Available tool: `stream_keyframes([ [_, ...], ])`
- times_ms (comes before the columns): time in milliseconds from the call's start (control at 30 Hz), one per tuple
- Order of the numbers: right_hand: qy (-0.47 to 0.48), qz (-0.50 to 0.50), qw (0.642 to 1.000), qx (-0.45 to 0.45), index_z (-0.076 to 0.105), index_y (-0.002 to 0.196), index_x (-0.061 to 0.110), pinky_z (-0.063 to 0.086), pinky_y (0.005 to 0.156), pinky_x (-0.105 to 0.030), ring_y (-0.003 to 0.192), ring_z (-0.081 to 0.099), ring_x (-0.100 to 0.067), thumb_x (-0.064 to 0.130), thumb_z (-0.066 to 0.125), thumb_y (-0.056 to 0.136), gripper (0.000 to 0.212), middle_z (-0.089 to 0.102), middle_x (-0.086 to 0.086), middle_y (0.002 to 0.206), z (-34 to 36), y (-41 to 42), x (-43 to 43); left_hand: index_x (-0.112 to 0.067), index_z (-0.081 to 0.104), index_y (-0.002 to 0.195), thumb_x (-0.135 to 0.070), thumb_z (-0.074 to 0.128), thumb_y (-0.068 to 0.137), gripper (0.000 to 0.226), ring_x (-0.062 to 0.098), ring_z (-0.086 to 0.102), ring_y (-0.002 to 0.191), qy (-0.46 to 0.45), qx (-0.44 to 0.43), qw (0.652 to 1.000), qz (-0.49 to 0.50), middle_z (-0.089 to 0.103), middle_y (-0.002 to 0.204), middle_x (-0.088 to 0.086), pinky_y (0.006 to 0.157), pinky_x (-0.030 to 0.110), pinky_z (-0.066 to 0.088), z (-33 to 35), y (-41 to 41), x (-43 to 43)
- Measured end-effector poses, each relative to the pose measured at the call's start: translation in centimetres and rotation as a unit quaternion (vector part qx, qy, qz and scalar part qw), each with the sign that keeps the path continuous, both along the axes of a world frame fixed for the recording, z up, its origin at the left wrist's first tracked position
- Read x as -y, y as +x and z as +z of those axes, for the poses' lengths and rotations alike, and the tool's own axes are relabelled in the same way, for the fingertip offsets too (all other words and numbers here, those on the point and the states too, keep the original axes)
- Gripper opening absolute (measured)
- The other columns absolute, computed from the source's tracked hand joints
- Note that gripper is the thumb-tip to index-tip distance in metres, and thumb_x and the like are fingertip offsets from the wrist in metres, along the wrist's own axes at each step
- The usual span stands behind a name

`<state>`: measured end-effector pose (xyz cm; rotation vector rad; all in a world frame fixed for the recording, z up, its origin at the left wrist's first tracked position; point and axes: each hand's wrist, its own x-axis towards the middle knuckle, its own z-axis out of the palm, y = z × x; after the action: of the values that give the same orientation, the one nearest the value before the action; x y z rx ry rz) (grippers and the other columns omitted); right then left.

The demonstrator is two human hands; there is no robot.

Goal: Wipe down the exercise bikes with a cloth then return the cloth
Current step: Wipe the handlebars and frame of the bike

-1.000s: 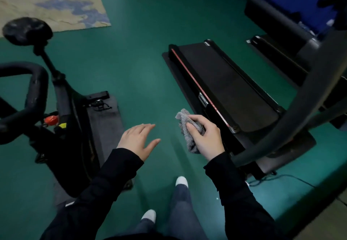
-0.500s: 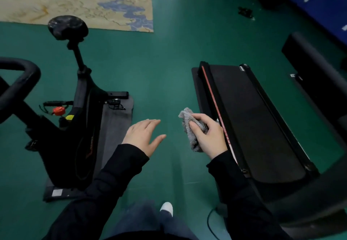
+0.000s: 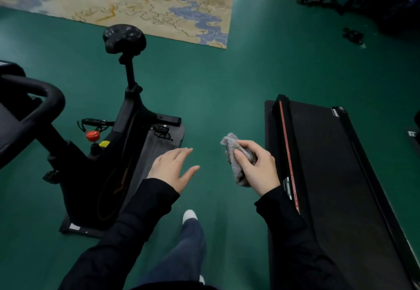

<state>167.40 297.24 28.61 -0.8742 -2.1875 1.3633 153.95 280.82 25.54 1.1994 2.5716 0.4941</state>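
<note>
Green gym floor (image 3: 227, 80) fills the view, with a patterned rug (image 3: 136, 1) well ahead of both hands. Farthest left of the grip stands the black exercise bike (image 3: 95, 176). Its handlebar (image 3: 34, 105) curves in at the left edge, its saddle (image 3: 124, 38) rises on a post farther forward, and a red knob (image 3: 92, 135) sits on the frame between them. The bike's long axis runs from the handlebar near the person out to the saddle, roughly along the way the person faces.

Next comes the left hand (image 3: 170, 169), palm down with straight, spread fingers, holding nothing. It hovers by the edge of the dark mat (image 3: 159, 149) under the bike. To its right, the right hand (image 3: 259, 169) has its grip closed round a bunched grey cloth (image 3: 236, 164), thumb across the front. The cloth pokes out above and below the fist and touches nothing else. Right of that grip lies a flat black treadmill (image 3: 329, 164) with a red stripe along its near rail.

The bike lies left and forward of the grip that has the cloth, with the empty hand between them. That hand is the nearer to the frame, so the cloth probably has to travel leftward across the body, or the person has to turn, before any wiping. No wiping is under way, and I cannot tell whether the bike is already clean.
</note>
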Motion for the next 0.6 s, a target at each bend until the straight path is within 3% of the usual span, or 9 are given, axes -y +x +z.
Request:
stream_keyframes([
  [267,0.03,0.065,0.997,0.0,0.065,0.091,0.033,0.04,0.072,-0.001,0.081,0.06,0.012,0.014,0.065,0.086,0.019,0.067,0.022,0.088,1.1,-9.9,-8.0,-0.02,0.037,0.141,-0.048,0.043,0.094,0.055,0.012,0.032,0.135,0.014,0.021,0.997,0.077,0.039,0.145,-0.004,0.111,0.033,0.026,-0.5,-8.1,-5.6],
  [433,0.017,0.103,0.995,0.001,0.065,0.091,0.033,0.044,0.077,-0.007,0.084,0.062,0.002,0.015,0.065,0.086,0.019,0.068,0.018,0.089,0.9,-15.5,-10.2,-0.022,0.041,0.139,-0.048,0.045,0.093,0.053,0.013,0.032,0.135,0.012,0.014,0.992,0.126,0.036,0.147,-0.006,0.111,0.033,0.025,-0.1,-11.4,-7.0],
  [600,0.015,0.182,0.983,-0.002,0.064,0.088,0.036,0.044,0.076,-0.006,0.081,0.061,0.006,0.014,0.066,0.086,0.022,0.068,0.021,0.086,0.6,-21.3,-10.9,-0.023,0.039,0.14,-0.049,0.043,0.093,0.053,0.012,0.032,0.135,0.007,0.01,0.981,0.193,0.038,0.146,-0.007,0.11,0.029,0.023,-0.1,-13.8,-6.9],
])
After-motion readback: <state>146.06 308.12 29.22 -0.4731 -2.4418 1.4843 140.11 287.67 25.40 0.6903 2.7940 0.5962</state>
